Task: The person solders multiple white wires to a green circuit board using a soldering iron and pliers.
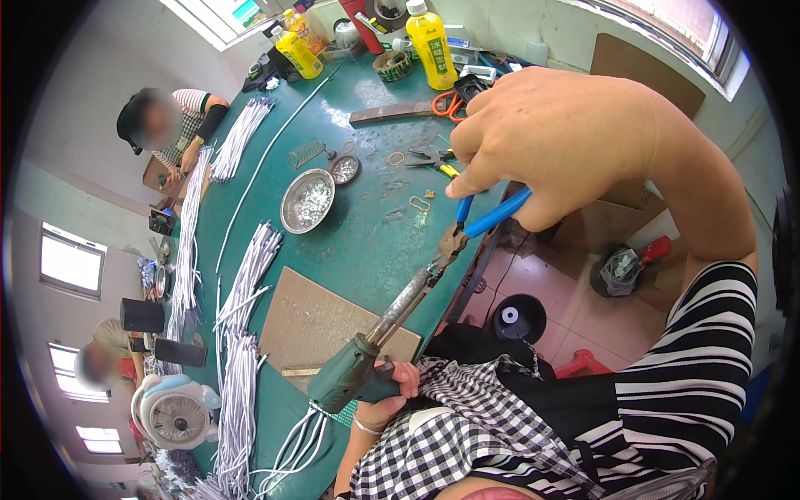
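Note:
My left hand (405,380) is wrapped round the dark handle of a green soldering gun (343,373), whose long metal barrel points up and to the right. Blue-handled pliers (500,213) are in my right hand (571,137), above the table's right edge. Their jaws close on the tip end of the soldering gun; exactly what lies between them is too small to tell. Beneath the gun is a brown board (312,312). White wires (304,446) hang beside the gun's rear end.
Bundles of white wires (242,408) line the left of the green table (358,233). A metal bowl (307,201) holds silvery bits. Yellow-handled pliers (433,161), orange-handled scissors (448,106) and yellow bottles (431,50) stand or lie farther back. A fan (177,417) and two people are at left.

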Demonstrator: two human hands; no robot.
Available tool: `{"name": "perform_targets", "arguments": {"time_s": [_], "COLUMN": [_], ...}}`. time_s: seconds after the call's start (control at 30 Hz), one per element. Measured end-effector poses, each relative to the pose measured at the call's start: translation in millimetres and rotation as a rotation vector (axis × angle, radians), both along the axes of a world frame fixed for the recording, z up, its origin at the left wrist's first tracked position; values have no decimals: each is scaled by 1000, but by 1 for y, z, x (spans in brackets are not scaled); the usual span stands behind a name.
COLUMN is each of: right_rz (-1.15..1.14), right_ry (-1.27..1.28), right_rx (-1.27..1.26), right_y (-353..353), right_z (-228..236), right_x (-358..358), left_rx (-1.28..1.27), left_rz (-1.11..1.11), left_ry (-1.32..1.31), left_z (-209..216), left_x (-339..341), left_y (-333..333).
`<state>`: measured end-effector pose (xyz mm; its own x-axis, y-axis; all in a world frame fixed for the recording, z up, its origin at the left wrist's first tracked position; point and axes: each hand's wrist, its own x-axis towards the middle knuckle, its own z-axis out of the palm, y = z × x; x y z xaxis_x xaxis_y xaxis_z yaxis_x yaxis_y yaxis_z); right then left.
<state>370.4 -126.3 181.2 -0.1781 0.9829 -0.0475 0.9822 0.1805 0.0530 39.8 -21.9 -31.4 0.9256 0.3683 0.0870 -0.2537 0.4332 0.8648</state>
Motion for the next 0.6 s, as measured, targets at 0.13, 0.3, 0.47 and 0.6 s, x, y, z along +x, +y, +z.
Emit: {"name": "perform_targets", "arguments": {"time_s": [0.13, 0.3, 0.47, 0.6], "right_rz": [-22, 29, 91, -24], "right_ry": [2, 53, 84, 89], "right_rx": [-41, 67, 363, 421], "right_y": [1, -5, -16, -27], "right_z": [1, 3, -14, -31], "right_x": [0, 4, 6, -18], "left_rx": [2, -12, -50, -129], "left_rz": [-1, 10, 51, 58], "left_ry": [0, -16, -57, -85], "left_z": [-1, -1, -3, -6], "left_x": [-1, -1, -4, -7], "left_y": [0, 0, 0, 1]}}
